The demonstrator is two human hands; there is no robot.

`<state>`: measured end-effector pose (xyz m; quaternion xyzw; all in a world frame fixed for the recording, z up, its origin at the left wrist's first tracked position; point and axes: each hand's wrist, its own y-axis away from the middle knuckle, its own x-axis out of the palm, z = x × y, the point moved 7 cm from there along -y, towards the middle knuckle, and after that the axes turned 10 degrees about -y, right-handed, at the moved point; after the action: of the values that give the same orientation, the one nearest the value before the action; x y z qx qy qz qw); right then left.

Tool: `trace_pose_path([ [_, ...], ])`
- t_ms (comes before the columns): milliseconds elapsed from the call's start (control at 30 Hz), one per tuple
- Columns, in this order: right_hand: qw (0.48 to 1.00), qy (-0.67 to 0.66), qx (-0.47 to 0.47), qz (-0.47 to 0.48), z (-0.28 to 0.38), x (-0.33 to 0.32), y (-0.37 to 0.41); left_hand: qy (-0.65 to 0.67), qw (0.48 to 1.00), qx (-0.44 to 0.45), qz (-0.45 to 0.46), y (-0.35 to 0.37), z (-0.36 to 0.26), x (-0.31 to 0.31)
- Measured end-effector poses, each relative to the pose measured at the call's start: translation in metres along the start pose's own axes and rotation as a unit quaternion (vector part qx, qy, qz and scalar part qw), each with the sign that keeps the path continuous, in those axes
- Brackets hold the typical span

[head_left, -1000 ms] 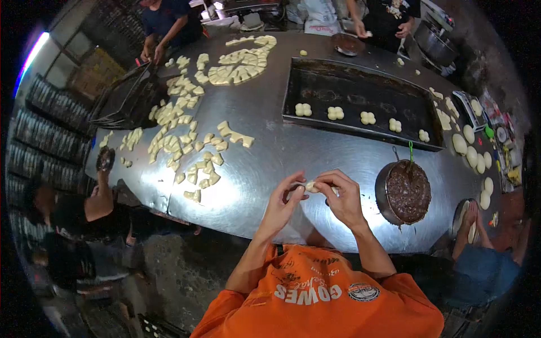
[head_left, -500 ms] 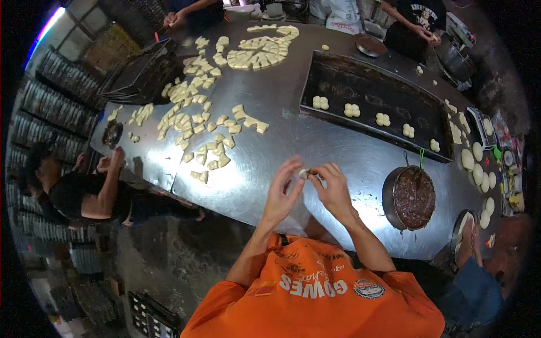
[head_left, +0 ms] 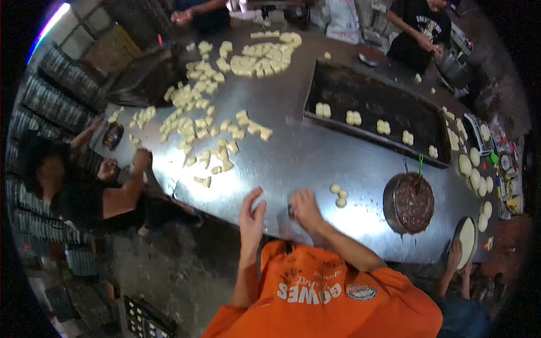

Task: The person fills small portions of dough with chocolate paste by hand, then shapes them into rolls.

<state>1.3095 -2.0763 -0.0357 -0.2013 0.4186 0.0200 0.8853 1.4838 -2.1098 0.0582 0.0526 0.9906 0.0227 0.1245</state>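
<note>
At the table's near edge my left hand (head_left: pixel 252 217) is raised, thumb and fingers apart, with nothing in it. To its right my right hand (head_left: pixel 305 208) is closed and smeared by motion. A dark bit shows at its fingertips, too blurred to name. A small cluster of pale dough balls (head_left: pixel 340 195) rests on the metal table (head_left: pixel 293 152) just right of this hand. Farther right is a round pan of brown chocolate-like filling (head_left: pixel 416 203), with a green-handled tool (head_left: pixel 420 163) standing in it.
A large black baking tray (head_left: pixel 377 93) holds a row of dough clusters (head_left: pixel 353 118). Cut dough pieces (head_left: pixel 197 112) cover the left side. Larger dough balls (head_left: pixel 475 179) lie at right. A co-worker's hands hold a dough disc (head_left: pixel 466 243); other people stand around the table.
Both hands have separated and come down toward the near edge; the small pale piece between them no longer shows. The dough cluster is visible where my right hand was. At lower right, a dough disc appears.
</note>
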Motion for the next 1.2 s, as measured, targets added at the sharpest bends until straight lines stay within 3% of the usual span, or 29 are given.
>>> trace_pose_path([
  [67,0.998,-0.059,-0.016,0.015,0.006,0.029,0.03,0.012,1.0,0.011,0.0,0.005,-0.001,0.0],
  [100,0.994,-0.093,0.045,0.018,-0.013,0.046,0.049,0.025,1.0,0.013,0.0,0.01,-0.006,-0.001],
  [133,0.994,-0.064,-0.09,0.018,0.018,-0.002,0.037,0.025,1.0,0.015,-0.01,0.013,-0.007,-0.004],
  [167,0.994,-0.054,-0.098,0.001,0.009,-0.007,0.022,0.026,0.999,0.015,-0.017,0.016,-0.004,-0.008],
  [233,0.99,0.12,-0.066,-0.042,-0.016,-0.01,0.0,0.021,0.999,0.005,-0.026,0.015,0.015,-0.014],
  [267,0.993,0.091,-0.005,-0.071,-0.027,0.004,-0.011,0.077,0.996,-0.015,-0.041,0.015,0.013,-0.017],
  [300,0.993,0.092,-0.004,-0.069,-0.023,0.017,0.002,0.078,0.996,-0.017,-0.041,0.019,0.011,-0.018],
  [367,0.994,0.097,-0.014,0.046,0.005,0.036,0.012,0.073,0.997,-0.022,-0.034,0.017,0.007,-0.026],
  [400,1.0,-0.007,-0.011,-0.011,0.015,0.026,0.022,0.057,0.998,-0.015,-0.033,0.017,0.002,-0.028],
  [500,0.996,0.028,-0.077,0.034,-0.014,0.017,0.035,0.044,0.998,-0.016,-0.038,0.016,0.005,-0.037],
  [633,0.993,0.043,0.085,-0.072,-0.019,0.019,-0.004,0.053,0.998,-0.027,-0.025,0.012,0.007,-0.031],
  [667,0.996,0.015,0.086,0.023,-0.002,0.028,0.006,0.058,0.998,-0.023,-0.015,0.01,0.001,-0.028],
  [700,0.995,0.014,0.091,0.021,-0.002,0.03,0.016,0.063,0.998,-0.02,-0.004,0.01,-0.003,-0.025],
  [767,0.998,-0.059,-0.01,0.013,-0.004,0.026,0.038,0.06,0.998,-0.031,0.005,0.012,-0.001,-0.023],
  [833,0.998,-0.021,0.039,0.052,-0.03,0.028,0.03,0.053,0.997,-0.057,0.01,0.015,0.005,-0.024],
  [867,0.997,-0.024,0.072,-0.022,-0.026,0.012,0.015,0.05,0.997,-0.054,0.022,0.016,0.003,-0.023],
  [900,0.99,-0.017,0.097,-0.102,-0.026,-0.002,0.001,0.05,0.997,-0.04,0.033,0.011,0.001,-0.02],
  [967,0.99,-0.016,0.103,-0.093,-0.02,0.01,0.009,0.044,0.997,-0.041,0.043,0.002,0.006,-0.015],
  [1067,1.0,0.003,-0.007,-0.024,-0.013,0.012,0.041,-0.017,0.997,0.011,0.071,-0.008,0.004,-0.001],
  [1100,0.999,0.03,0.027,0.0,-0.033,0.01,0.047,-0.052,0.994,0.021,0.093,-0.011,0.0,0.007],
  [1133,0.984,0.178,0.019,0.008,-0.031,-0.005,0.036,-0.087,0.989,0.023,0.117,-0.011,-0.003,0.017],
  [1167,0.981,0.188,0.036,-0.015,-0.033,-0.02,0.017,-0.095,0.984,0.066,0.136,-0.015,0.012,0.032],
  [1200,0.975,0.185,0.023,-0.121,-0.043,-0.012,0.013,-0.126,0.974,0.103,0.156,-0.019,0.017,0.049],
])
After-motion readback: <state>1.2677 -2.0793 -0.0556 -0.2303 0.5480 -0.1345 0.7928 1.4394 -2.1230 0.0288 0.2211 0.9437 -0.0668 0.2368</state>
